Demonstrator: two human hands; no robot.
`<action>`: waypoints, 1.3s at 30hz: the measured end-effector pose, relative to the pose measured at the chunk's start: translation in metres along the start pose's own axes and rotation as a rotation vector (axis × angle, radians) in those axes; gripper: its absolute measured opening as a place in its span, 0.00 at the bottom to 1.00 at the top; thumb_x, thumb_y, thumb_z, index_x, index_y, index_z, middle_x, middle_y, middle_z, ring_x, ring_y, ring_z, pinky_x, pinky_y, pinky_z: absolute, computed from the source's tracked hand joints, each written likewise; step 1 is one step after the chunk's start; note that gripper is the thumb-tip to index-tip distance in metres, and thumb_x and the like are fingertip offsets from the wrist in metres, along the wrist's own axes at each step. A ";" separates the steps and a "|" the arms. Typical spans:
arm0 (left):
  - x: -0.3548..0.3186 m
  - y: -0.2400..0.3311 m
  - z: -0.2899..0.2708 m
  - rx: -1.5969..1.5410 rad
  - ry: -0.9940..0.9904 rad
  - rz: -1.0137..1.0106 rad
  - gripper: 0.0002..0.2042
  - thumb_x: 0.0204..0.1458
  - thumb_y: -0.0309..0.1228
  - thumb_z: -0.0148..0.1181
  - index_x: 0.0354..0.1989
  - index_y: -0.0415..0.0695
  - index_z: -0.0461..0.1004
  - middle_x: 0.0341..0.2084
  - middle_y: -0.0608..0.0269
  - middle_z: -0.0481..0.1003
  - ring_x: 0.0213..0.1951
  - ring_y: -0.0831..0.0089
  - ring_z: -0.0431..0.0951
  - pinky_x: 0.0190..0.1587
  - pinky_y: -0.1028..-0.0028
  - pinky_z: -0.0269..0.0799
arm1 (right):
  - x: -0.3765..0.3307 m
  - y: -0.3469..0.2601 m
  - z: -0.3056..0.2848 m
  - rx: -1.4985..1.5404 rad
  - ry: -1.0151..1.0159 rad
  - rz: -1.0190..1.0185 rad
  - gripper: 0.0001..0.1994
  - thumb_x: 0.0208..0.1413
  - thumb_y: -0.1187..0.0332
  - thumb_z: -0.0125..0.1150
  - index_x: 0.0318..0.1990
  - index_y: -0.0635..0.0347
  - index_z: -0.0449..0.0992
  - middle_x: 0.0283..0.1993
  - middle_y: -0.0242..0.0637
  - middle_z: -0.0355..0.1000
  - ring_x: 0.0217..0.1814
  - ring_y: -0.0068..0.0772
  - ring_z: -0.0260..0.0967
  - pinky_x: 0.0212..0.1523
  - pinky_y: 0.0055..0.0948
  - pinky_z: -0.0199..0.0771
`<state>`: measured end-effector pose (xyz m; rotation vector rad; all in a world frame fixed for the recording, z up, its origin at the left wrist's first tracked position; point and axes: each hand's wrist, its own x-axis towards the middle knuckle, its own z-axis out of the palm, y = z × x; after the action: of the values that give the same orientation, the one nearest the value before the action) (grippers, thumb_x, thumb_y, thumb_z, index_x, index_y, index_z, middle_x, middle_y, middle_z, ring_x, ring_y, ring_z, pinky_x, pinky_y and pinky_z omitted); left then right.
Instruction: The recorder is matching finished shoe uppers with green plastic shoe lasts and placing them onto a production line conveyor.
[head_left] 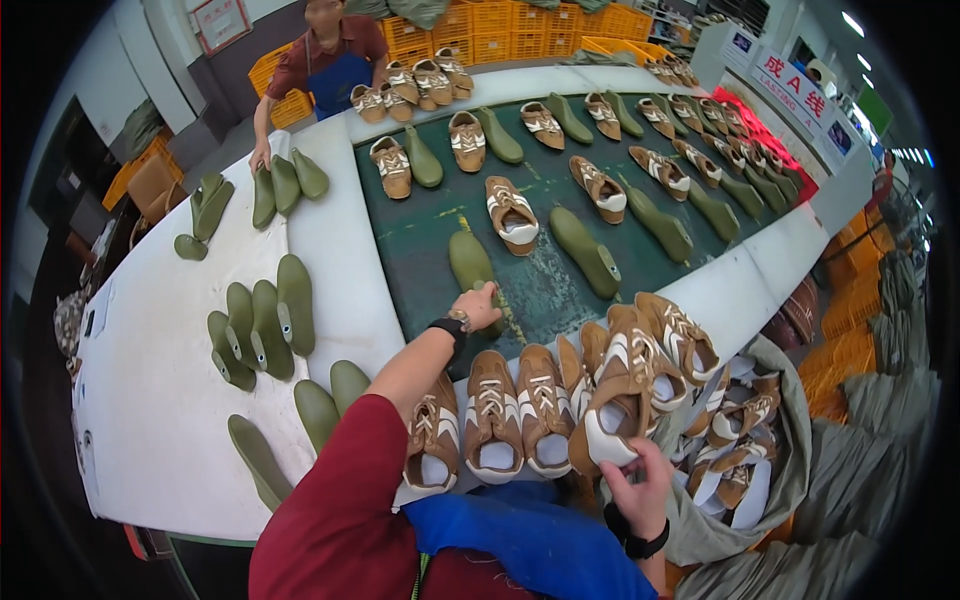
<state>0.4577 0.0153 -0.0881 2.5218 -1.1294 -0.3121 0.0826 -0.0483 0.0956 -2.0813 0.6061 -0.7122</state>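
My left hand (pixel 480 308) is closed around the heel end of a green shoe last (pixel 467 256) on the dark green belt. At the near right, my right hand (pixel 645 487) grips a brown sneaker (pixel 610 445) with white stripes and a white heel, pinched at its heel. Beside it, along the near edge, stands a row of similar brown sneakers (pixel 494 410), some stacked to the right. Ahead on the belt, a brown sneaker (pixel 513 215) and another green last (pixel 585 250) lie among rows of shoes and lasts.
Green lasts (pixel 262 325) lie on the white table (pixel 160 400) at left. Across it, a co-worker (pixel 325 60) touches another last (pixel 263 197). A grey cloth-lined container (pixel 790 480) of sneakers sits at my right. Orange crates (pixel 490 45) stand behind.
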 end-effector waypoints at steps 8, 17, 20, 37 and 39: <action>-0.094 0.076 -0.117 -0.335 -0.104 0.469 0.30 0.47 0.32 0.56 0.60 0.49 0.52 0.22 0.55 0.75 0.26 0.60 0.77 0.30 0.66 0.72 | 0.044 -0.008 0.028 -0.071 -0.155 -0.126 0.15 0.41 0.69 0.68 0.36 0.63 0.71 0.31 0.38 0.70 0.19 0.26 0.68 0.20 0.21 0.67; -0.175 0.107 -0.148 -0.133 -0.062 0.451 0.14 0.43 0.37 0.63 0.35 0.46 0.69 0.18 0.57 0.73 0.23 0.58 0.75 0.25 0.65 0.70 | 0.038 -0.019 0.058 0.009 -0.217 -0.314 0.18 0.45 0.68 0.63 0.45 0.59 0.69 0.45 0.41 0.67 0.35 0.34 0.72 0.36 0.28 0.73; -0.144 0.062 -0.143 -0.177 0.026 0.299 0.15 0.40 0.35 0.65 0.35 0.44 0.69 0.19 0.56 0.73 0.23 0.60 0.75 0.25 0.65 0.69 | 0.016 0.009 0.042 0.019 -0.251 -0.266 0.18 0.47 0.67 0.62 0.46 0.58 0.69 0.46 0.41 0.67 0.38 0.38 0.71 0.38 0.31 0.72; 0.049 -0.151 -0.012 0.020 0.055 -0.211 0.23 0.41 0.41 0.61 0.43 0.40 0.68 0.38 0.46 0.73 0.42 0.51 0.73 0.46 0.61 0.69 | -0.388 0.243 -0.040 -0.646 -0.740 1.130 0.12 0.46 0.62 0.56 0.37 0.54 0.78 0.39 0.46 0.74 0.42 0.46 0.71 0.45 0.39 0.70; 0.054 -0.142 -0.007 -0.104 0.054 -0.257 0.27 0.42 0.37 0.59 0.53 0.42 0.63 0.41 0.45 0.72 0.46 0.51 0.72 0.48 0.61 0.67 | -0.357 0.258 -0.034 -0.545 -0.724 1.139 0.14 0.46 0.61 0.57 0.38 0.57 0.77 0.39 0.48 0.74 0.42 0.45 0.71 0.45 0.37 0.70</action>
<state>0.5909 0.0635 -0.1427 2.5663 -0.7490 -0.3568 -0.2404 0.0214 -0.1977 -1.8057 1.4232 0.8866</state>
